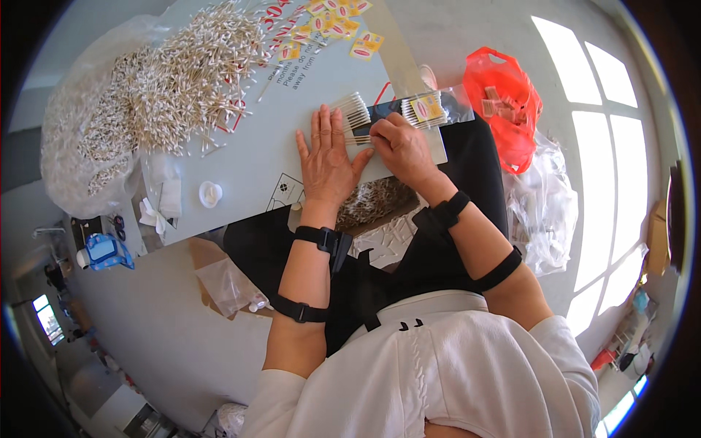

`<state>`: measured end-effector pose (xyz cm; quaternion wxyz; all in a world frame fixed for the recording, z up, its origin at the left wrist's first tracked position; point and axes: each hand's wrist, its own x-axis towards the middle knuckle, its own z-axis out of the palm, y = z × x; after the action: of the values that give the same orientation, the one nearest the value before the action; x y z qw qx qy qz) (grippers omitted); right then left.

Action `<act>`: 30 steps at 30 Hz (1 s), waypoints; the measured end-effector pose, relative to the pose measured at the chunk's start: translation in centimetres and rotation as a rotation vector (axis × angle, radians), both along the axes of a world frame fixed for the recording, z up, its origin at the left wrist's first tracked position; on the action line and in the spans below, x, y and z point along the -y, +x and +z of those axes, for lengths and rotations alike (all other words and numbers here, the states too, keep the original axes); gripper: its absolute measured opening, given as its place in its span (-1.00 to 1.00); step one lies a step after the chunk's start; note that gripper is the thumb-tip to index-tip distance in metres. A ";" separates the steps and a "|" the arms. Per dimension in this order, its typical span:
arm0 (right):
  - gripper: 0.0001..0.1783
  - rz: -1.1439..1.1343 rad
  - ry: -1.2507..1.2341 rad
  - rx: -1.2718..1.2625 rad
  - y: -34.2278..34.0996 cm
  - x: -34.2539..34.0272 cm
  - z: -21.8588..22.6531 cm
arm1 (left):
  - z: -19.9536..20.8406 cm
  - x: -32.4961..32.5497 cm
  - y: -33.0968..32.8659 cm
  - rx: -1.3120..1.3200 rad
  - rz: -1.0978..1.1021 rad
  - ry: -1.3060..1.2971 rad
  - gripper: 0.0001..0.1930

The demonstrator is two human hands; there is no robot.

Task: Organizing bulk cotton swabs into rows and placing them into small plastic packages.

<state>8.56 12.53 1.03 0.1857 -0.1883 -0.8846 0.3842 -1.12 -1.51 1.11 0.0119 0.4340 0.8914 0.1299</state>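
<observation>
My left hand [327, 157] lies flat on the tabletop with its fingers spread, beside a neat row of white-tipped cotton swabs [352, 109]. The fingers of my right hand [406, 148] are curled together at the near end of that row, pinching swab ends; the fingertips are partly hidden. A dark strip [381, 111] shows between this row and a second one. That second row of swabs lies to the right with a yellow printed card [427, 109] on it, near a clear plastic sleeve [458, 104].
A large heap of loose swabs [186, 84] spills from a clear bag [62, 157] at far left. Several yellow cards [366, 45] lie at the back. A small white dish [211, 194] stands at left. A red bag [504, 139] is at right; a box of swabs [376, 204] sits below the table edge.
</observation>
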 end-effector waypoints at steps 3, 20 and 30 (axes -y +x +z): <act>-0.77 -0.062 -0.049 -0.090 -0.2 0.2 -0.1 | 0.0 -0.1 -0.1 0.000 0.003 0.007 -0.07; -0.81 -0.026 -0.034 -0.034 -1.5 -0.5 0.2 | -0.4 0.1 -0.1 -0.002 0.009 0.029 -0.09; -0.77 -0.041 -0.018 -0.011 -2.7 -1.3 0.6 | -0.4 0.0 0.0 0.002 0.010 0.034 -0.09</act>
<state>5.83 13.81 1.65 0.1967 -0.2057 -0.8759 0.3895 -1.15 -1.48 0.72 0.0048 0.4293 0.8913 0.1458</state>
